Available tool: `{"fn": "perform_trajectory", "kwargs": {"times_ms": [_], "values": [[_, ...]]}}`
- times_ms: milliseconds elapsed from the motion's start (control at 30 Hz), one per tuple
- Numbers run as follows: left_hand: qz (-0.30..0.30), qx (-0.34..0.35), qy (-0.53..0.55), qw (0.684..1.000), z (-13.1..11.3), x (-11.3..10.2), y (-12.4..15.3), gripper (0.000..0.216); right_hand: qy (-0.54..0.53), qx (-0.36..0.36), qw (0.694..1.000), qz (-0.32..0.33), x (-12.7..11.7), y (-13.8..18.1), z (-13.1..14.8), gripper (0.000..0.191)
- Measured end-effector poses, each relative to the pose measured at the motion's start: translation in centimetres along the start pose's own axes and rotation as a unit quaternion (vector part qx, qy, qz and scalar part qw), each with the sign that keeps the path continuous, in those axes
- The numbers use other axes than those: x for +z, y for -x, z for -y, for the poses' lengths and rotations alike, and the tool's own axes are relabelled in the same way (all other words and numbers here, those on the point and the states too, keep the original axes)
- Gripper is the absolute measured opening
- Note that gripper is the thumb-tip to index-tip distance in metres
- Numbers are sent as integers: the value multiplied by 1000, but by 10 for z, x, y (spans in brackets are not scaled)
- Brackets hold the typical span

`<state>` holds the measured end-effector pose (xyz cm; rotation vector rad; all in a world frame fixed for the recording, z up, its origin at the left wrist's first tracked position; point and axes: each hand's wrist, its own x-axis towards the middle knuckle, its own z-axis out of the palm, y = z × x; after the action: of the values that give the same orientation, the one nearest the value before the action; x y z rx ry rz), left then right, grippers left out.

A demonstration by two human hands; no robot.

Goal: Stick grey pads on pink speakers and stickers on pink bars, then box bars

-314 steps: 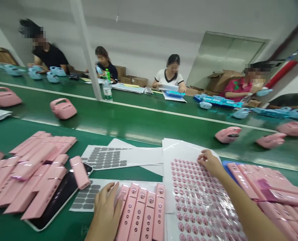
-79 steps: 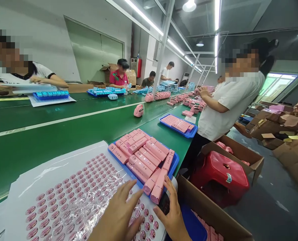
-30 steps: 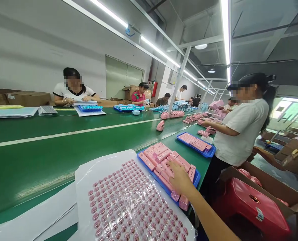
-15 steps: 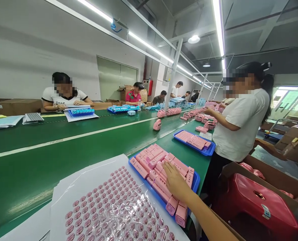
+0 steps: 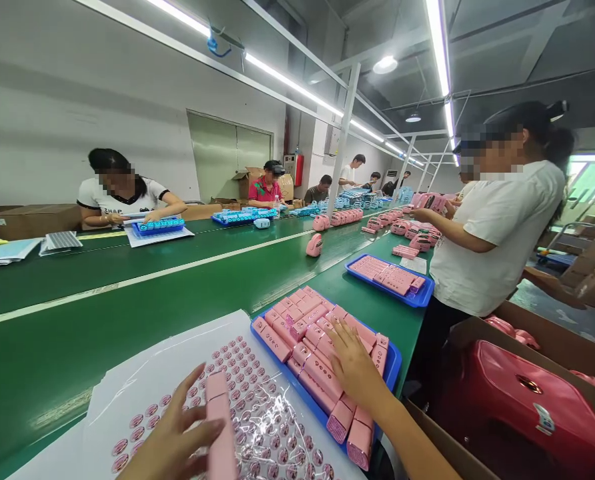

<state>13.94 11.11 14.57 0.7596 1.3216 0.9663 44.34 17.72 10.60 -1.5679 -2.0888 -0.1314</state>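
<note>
Left hand (image 5: 175, 433) has its grip clenched round a pink oblong casing (image 5: 220, 407) above the near sticker sheet (image 5: 187, 347); right hand (image 5: 357, 367), grip released, seems to rest on similar casings (image 5: 317, 365) in the right blue tray (image 5: 393, 362).

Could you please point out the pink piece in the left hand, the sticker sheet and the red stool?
Pink piece (image 5: 219, 400), head view: its upper part.
Sticker sheet (image 5: 170, 367), head view: its bare white margin.
Red stool (image 5: 515, 387), head view: its seat.
</note>
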Motion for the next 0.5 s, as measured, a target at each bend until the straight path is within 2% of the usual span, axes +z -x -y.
{"fn": "perform_trajectory", "kwargs": {"times_ms": [100,233,333,500], "values": [[36,36,33,998,-15,50,-20,71,-11,21,1000,-18,-9,9,19,37],[42,60,30,997,0,100,-50,49,-42,22,999,1,-15,27,38,28],[33,75,-2,997,18,117,-66,44,-28,47,999,-1,-12,34,36,28],[-6,138,-107,985,30,121,-75,41,13,89,996,-23,-5,28,24,30]]}}
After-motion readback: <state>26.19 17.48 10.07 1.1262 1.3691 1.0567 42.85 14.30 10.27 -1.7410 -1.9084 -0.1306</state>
